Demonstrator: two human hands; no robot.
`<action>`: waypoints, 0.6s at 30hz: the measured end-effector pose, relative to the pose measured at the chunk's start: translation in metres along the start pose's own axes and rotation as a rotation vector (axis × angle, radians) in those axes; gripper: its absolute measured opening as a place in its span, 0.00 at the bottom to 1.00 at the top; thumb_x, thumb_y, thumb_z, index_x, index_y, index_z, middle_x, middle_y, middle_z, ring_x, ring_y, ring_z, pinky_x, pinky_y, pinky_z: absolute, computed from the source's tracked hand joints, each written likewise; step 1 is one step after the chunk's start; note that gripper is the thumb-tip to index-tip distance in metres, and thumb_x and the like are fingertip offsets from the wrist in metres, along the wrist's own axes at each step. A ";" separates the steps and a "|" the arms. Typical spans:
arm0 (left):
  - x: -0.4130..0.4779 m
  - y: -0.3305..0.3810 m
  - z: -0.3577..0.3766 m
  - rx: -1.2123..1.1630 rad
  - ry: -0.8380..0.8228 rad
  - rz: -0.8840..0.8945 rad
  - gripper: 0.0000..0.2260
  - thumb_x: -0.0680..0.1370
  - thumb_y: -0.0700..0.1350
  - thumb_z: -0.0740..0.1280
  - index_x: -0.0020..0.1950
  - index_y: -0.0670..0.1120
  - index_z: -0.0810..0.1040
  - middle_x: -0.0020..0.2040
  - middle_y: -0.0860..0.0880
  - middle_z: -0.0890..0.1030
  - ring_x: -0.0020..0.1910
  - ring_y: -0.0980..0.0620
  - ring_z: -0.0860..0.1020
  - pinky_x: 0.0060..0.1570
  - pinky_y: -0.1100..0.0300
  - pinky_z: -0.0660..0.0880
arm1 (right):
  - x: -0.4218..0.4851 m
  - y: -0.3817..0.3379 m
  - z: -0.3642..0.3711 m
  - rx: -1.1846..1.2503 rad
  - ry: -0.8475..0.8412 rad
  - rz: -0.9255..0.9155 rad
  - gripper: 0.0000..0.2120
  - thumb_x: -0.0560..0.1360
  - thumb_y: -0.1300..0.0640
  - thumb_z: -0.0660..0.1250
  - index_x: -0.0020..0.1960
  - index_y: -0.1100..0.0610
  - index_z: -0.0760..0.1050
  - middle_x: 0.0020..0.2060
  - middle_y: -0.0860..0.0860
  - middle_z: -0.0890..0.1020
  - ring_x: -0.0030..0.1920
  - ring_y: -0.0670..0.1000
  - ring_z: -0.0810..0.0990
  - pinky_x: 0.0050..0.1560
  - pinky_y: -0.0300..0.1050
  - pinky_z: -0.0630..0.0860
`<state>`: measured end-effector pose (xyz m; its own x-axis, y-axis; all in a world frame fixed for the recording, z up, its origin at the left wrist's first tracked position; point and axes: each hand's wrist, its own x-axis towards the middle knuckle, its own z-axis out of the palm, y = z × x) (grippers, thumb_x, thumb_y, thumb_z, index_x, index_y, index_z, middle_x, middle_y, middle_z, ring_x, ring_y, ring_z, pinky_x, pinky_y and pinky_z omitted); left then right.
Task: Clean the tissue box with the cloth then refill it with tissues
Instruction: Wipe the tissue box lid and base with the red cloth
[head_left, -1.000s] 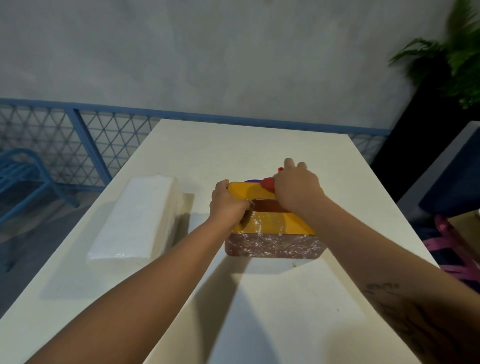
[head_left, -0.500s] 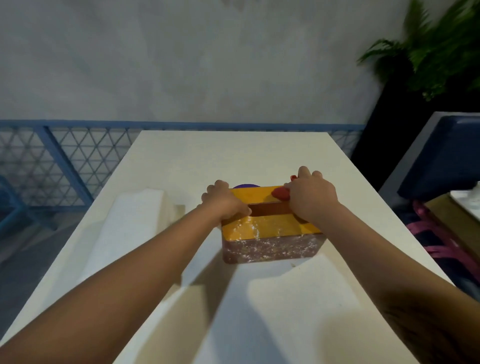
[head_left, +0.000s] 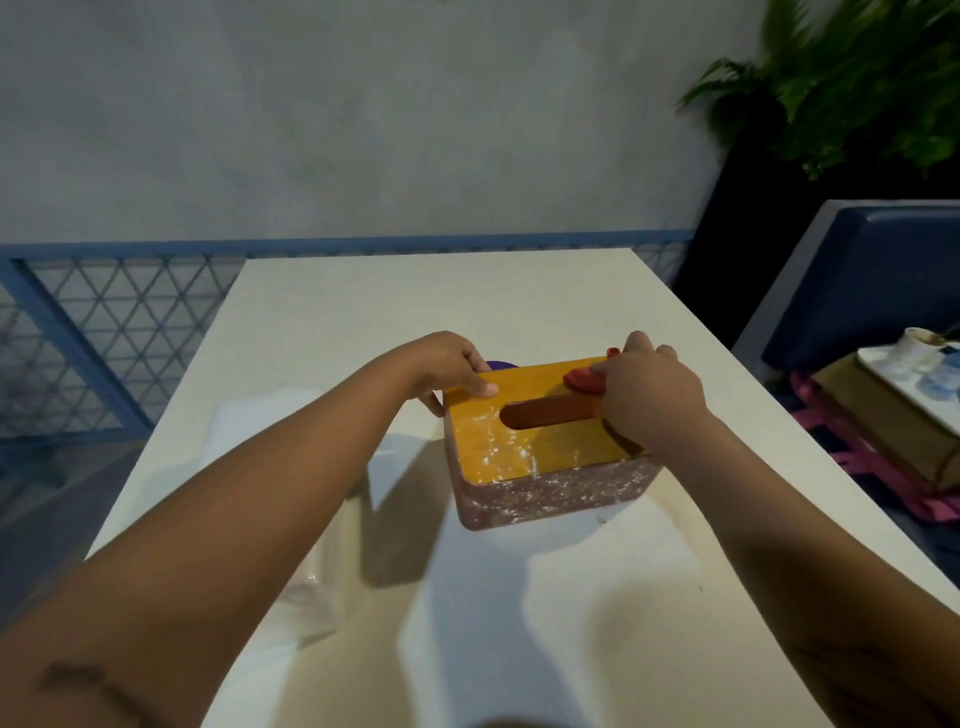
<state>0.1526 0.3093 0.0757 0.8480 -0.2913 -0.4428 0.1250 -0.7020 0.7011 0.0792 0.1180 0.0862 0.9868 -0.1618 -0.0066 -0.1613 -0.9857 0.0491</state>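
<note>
At table (head_left: 467, 312) centre, left hand (head_left: 447, 364) and right hand (head_left: 649, 395) clasp the crosswise tissue box's (head_left: 519, 452) ends.

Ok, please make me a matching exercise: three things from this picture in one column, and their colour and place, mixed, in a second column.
Column one:
1. lid
2. tissue pack
3. plant

Column two:
A. green, back right, by the wall
B. yellow, with a slot
C. white, left of the tissue box

Pairs: 1-B, 2-C, 3-A.
</note>
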 end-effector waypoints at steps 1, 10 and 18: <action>0.001 -0.001 0.001 -0.018 0.001 0.002 0.12 0.73 0.42 0.72 0.55 0.45 0.76 0.57 0.44 0.76 0.55 0.43 0.75 0.53 0.44 0.77 | 0.000 -0.004 0.001 0.001 0.012 0.030 0.18 0.80 0.44 0.54 0.64 0.49 0.74 0.56 0.53 0.69 0.58 0.57 0.69 0.46 0.47 0.68; 0.010 -0.018 0.007 -0.236 0.043 0.043 0.06 0.74 0.38 0.68 0.42 0.49 0.78 0.46 0.47 0.79 0.45 0.46 0.76 0.52 0.47 0.75 | -0.022 -0.071 -0.003 -0.026 0.024 -0.177 0.15 0.78 0.51 0.60 0.63 0.52 0.73 0.57 0.54 0.68 0.58 0.56 0.69 0.44 0.45 0.68; 0.008 -0.025 0.010 -0.287 0.039 0.111 0.04 0.74 0.41 0.70 0.45 0.48 0.77 0.41 0.49 0.78 0.39 0.49 0.75 0.44 0.54 0.73 | -0.046 -0.054 -0.010 0.009 -0.085 -0.268 0.15 0.79 0.51 0.60 0.65 0.44 0.73 0.57 0.51 0.68 0.58 0.55 0.69 0.50 0.47 0.71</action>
<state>0.1516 0.3179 0.0493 0.8830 -0.3267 -0.3371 0.1663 -0.4539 0.8754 0.0431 0.1790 0.0940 0.9896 0.1012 -0.1021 0.1043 -0.9942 0.0253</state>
